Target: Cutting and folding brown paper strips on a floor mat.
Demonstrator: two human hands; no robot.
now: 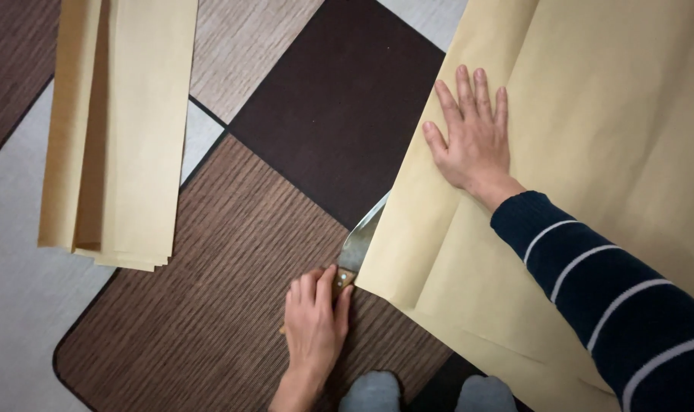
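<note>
Nearest the camera, two grey-socked feet (427,393) at the bottom edge, person crouched over the work.

Just above them, left hand (314,324) is closed round the brown wooden handle of a broad steel-bladed knife (358,244). Handle mostly hidden under the fingers; blade runs up and to the right and slips under the folded left edge of a large tan kraft-paper sheet (591,114), apparently inside the fold w/ its tip hidden by the paper. Reads as slitting along the crease, though that's a judgement.

Further up, right hand (473,137), w/ dark navy white-striped sleeve (614,297), lies flat, fingers spread, palm down on the sheet just beside that same edge. Gripping nothing, only pressing; likely there to keep the paper taut and stop it sliding as the blade meets it.

Sheet covers the whole right side, lower corner near the feet.

Underneath, a patchwork floor mat (232,252) in dark brown, striped brown and pale grey blocks.

Far left, well apart from both hands, a stack of long narrow tan paper strips (122,130) lies lengthwise, ends roughly squared. Nothing sits between knife and sheet; only the paper itself hides the blade's far end.
</note>
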